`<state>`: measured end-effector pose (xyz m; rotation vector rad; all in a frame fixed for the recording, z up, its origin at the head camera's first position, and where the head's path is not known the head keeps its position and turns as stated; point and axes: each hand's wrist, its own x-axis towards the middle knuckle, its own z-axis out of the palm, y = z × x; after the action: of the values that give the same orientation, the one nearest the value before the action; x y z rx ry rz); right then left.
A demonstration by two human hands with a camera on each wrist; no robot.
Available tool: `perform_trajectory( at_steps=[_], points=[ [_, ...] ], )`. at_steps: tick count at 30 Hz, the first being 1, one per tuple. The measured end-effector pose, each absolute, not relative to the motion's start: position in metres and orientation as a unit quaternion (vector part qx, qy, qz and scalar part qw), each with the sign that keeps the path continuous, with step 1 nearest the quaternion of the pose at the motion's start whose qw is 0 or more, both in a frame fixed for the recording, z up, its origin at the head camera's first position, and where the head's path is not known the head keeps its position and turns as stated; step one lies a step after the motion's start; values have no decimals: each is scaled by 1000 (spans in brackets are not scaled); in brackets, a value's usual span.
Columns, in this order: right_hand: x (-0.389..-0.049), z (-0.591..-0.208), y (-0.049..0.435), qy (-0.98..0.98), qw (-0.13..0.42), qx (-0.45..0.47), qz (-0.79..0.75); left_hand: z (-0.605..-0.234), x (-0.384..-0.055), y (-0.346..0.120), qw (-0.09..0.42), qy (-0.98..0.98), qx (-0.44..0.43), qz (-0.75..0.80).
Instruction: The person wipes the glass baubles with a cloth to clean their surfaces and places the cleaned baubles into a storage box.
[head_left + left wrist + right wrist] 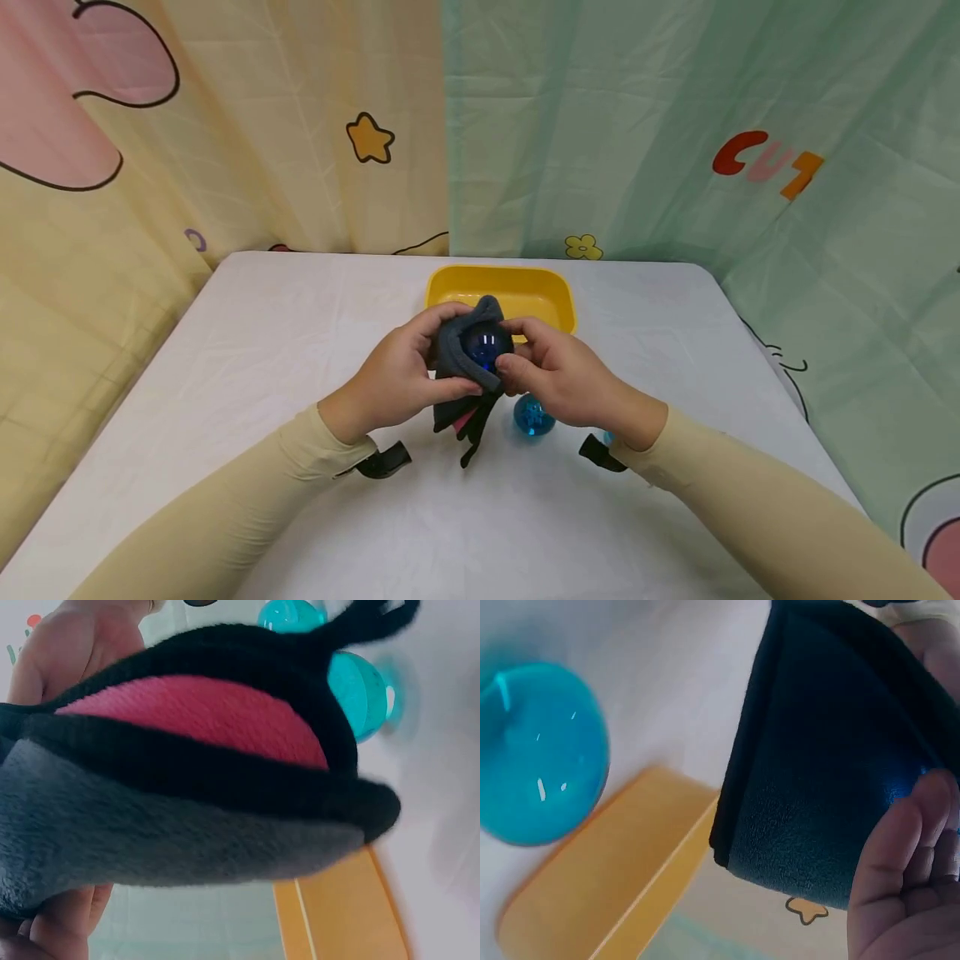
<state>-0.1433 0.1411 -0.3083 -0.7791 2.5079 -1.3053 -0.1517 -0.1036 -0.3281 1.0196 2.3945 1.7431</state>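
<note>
One blue ball (486, 345), pinched by the right hand (564, 373), sits in cloth (452, 357) the left hand (397, 373) grips; a tray (528, 287) lies far.

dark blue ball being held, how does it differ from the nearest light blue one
The dark blue ball looks darker; the light blue ball looks brighter. The dark blue ball is held up in grey cloth; the light blue ball rests on the table. Both are round and shiny.
</note>
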Motion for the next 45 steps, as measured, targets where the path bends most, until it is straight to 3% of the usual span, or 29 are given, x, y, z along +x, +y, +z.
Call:
perform_trajectory(
  at_steps=[3, 13, 15, 20, 22, 24, 31, 34, 37, 41, 45],
  points=[
    [-142, -308, 141, 849, 99, -268, -444, -328, -152, -103, 6, 760, 324, 563],
    [-137, -310, 139, 916, -96, -341, -187, -329, -153, -104, 2, 755, 320, 573],
    [-139, -311, 140, 913, -77, -337, -217, -329, -153, -104, 6, 756, 321, 570],
    [-145, -309, 141, 857, 93, -273, -427, -329, -152, -105, 5, 765, 316, 562],
    [-145, -308, 141, 838, 121, -257, -466, -329, -152, -104, 1, 766, 315, 560],
    [-144, -309, 140, 843, 105, -270, -453, -328, -152, -104, -4, 765, 316, 562],
    [-137, -311, 139, 900, -45, -350, -258, -326, -153, -104, -15, 755, 321, 571],
    [-138, -310, 140, 908, -81, -355, -208, -326, -153, -104, -15, 756, 321, 571],
    [-139, -309, 140, 906, -50, -338, -252, -326, -153, -104, -9, 753, 325, 572],
    [-142, -309, 140, 865, 59, -279, -412, -327, -152, -104, 0, 750, 324, 577],
    [-139, -310, 139, 861, 45, -285, -419, -328, -152, -104, -2, 749, 319, 581]
  ],
)
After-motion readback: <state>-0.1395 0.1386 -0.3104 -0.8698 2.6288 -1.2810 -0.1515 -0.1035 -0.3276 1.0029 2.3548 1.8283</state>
